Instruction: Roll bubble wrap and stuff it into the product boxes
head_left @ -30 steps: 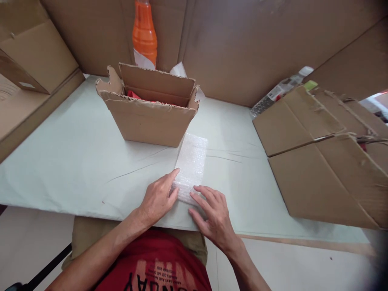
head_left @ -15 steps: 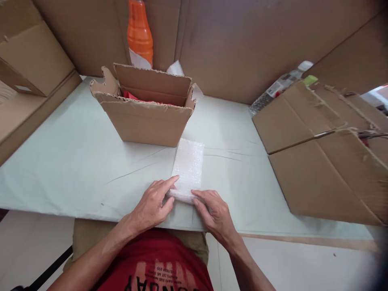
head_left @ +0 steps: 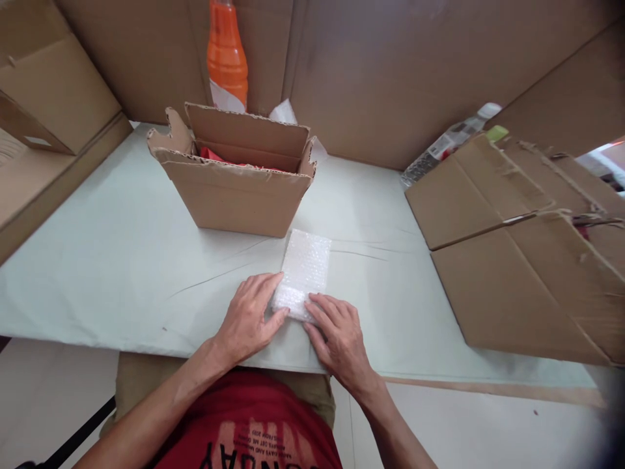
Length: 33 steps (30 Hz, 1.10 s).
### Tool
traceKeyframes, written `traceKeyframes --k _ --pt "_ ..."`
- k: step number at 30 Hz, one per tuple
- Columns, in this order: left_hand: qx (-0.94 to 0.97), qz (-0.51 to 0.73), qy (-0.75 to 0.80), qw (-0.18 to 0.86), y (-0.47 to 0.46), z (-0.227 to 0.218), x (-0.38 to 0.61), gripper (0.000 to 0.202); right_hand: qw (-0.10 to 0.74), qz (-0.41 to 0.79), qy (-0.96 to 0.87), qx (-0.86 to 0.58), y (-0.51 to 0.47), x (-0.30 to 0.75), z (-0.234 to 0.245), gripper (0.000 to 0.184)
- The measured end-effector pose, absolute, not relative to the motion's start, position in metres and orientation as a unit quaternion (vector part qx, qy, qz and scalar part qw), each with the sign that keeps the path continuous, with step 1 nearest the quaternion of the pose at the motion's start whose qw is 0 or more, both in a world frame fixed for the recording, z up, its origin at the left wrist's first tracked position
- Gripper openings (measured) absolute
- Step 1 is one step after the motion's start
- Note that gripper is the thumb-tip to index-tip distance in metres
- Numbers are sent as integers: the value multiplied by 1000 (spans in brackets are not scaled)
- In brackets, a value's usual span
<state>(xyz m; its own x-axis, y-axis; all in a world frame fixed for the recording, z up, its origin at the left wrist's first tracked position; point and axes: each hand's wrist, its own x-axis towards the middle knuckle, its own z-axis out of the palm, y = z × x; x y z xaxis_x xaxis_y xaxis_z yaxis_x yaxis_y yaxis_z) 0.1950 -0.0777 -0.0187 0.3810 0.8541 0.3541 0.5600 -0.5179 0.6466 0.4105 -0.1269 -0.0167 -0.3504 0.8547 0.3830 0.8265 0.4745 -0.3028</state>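
My left hand [head_left: 248,316] and right hand [head_left: 340,331], unclenched, touch bubble wrap [head_left: 306,262] near the worktop's [head_left: 122,273] front edge; even pressure helps.

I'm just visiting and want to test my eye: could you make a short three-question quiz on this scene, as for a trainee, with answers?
1. True or false: the left hand and the right hand both touch the bubble wrap.
2. What shows inside the open cardboard box beyond the bubble wrap? A) a green bottle; B) something red; C) a white cup.
3. Fill in the colour: the ____ bottle shows behind that open box.

Key: 1. True. 2. B. 3. Orange.
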Motion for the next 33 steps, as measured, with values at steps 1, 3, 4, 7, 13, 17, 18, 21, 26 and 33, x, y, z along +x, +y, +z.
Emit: traceKeyframes --k 1,3,4,7,13,17,18,21,26,33 --pt "809 342 420 227 -79 -17 193 51 262 35 -818 -511 -126 410 -17 30" --pt "813 338 395 262 -83 -14 188 52 289 67 -809 -508 -125 411 -14 31" --pt "808 334 396 282 -84 -13 187 52 300 92 -802 -508 -125 411 -13 31" --pt "775 317 436 330 -85 -9 186 49 312 162 -777 -522 -127 412 -8 32" --pt "775 293 500 252 -66 -10 199 47 339 5 -758 -557 -131 413 -9 34" --pt "787 274 518 192 -55 -14 204 40 266 -25 -809 -524 -125 411 -13 34" --pt "784 277 522 191 -55 -14 204 39 244 -22 -820 -518 -122 411 -14 35" --pt "749 307 537 237 -60 -11 199 41 213 -6 -826 -522 -111 410 -18 33" --pt "577 371 554 472 -82 -10 191 68 292 71 -776 -555 -106 409 -16 27" --pt "383 436 429 692 -92 -4 204 95 336 309 -668 -588 -125 395 -6 27"
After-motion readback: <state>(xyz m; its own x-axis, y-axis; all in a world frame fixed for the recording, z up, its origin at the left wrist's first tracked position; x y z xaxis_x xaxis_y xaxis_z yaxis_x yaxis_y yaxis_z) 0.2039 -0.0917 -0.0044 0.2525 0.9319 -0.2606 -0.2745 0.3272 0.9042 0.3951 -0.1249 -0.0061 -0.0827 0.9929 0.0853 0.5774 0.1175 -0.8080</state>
